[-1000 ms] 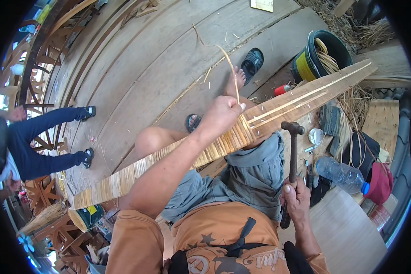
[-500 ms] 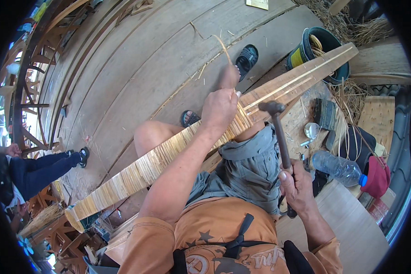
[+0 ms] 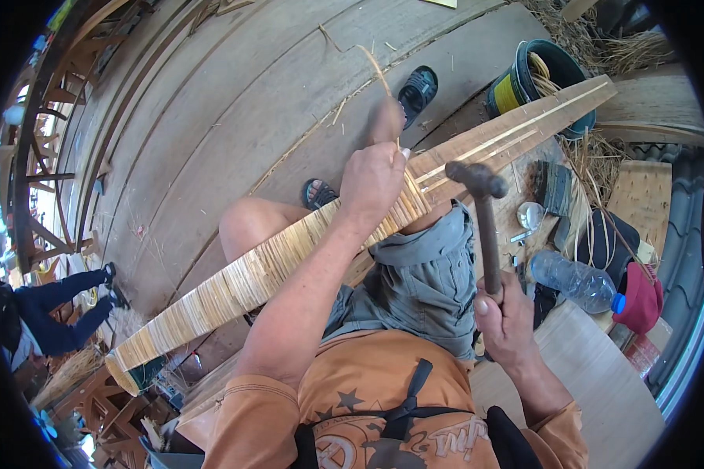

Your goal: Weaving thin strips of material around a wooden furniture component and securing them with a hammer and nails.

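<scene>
Across my lap lies a long wooden board (image 3: 516,133), slanting from lower left to upper right. Its lower-left part is wrapped in tight bands of pale cane strip (image 3: 242,277); the upper-right part shows bare wood with light strips along it. My left hand (image 3: 374,184) is closed at the end of the wrapping, with a loose cane strip (image 3: 382,70) running out of it over the floor. In my right hand (image 3: 510,319) I grip the handle of a hammer (image 3: 485,219). Its dark head is raised beside the board, apart from it.
A dark bucket (image 3: 512,94) with coiled cane stands beyond the board's far end. To the right are a plastic bottle (image 3: 575,281), a small glass jar (image 3: 529,215) and a red cap (image 3: 640,301). Another person's legs (image 3: 62,309) show at far left, near wooden frames (image 3: 35,180).
The hammer head has come up slightly and looks larger, still held in my right hand. My left hand stays at the wrapping's end. The other person's legs at far left have shifted.
</scene>
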Tool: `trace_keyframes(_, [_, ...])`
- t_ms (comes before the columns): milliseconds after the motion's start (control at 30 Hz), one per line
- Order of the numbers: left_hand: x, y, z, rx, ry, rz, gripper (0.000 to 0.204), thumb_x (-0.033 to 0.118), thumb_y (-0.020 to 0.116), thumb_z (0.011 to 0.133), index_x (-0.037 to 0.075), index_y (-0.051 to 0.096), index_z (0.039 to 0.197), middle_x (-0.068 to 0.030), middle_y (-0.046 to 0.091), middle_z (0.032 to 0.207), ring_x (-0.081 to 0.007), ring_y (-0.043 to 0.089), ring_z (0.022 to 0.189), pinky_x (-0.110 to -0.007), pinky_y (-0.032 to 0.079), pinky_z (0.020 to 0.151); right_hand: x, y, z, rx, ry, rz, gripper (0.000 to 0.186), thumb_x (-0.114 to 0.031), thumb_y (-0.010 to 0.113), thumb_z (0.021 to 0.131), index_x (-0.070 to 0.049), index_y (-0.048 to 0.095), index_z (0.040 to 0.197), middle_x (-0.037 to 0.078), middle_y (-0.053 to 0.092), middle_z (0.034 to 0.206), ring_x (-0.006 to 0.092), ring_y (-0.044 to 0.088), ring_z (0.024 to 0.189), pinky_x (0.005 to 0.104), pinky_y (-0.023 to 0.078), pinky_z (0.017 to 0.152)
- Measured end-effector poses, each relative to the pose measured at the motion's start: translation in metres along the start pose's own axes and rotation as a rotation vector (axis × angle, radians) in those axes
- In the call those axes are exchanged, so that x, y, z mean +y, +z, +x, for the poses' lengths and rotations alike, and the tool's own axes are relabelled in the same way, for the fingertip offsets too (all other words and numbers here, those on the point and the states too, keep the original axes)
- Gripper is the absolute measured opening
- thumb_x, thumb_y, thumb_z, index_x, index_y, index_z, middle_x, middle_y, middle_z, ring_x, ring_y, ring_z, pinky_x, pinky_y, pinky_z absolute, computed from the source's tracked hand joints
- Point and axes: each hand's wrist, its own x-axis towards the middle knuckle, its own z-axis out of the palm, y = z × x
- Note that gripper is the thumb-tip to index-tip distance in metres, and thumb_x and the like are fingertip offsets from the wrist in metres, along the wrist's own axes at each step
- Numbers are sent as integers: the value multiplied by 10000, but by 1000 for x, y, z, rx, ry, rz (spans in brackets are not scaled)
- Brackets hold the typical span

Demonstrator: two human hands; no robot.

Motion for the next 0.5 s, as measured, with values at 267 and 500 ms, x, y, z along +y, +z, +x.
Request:
trace_keyframes(267, [2,-1,-2,-51,-72,-3,292,245,573,835,-30,592,738,-244,540,647,-376,559,610,-424,422,595,16,2,-1,42,21,87,344,-293,567,907,27,492,1007,169,581,689,349,605,630,380,471,580])
trace_keyframes(500, [-11,-5,11,-220,-234,-57,295,260,596,825,-21,609,736,-179,559,592,-267,548,546,-387,427,575,79,12,6,-49,108,36,277,-254,575,882,7,537,964,146,565,675,299,587,606,363,465,582])
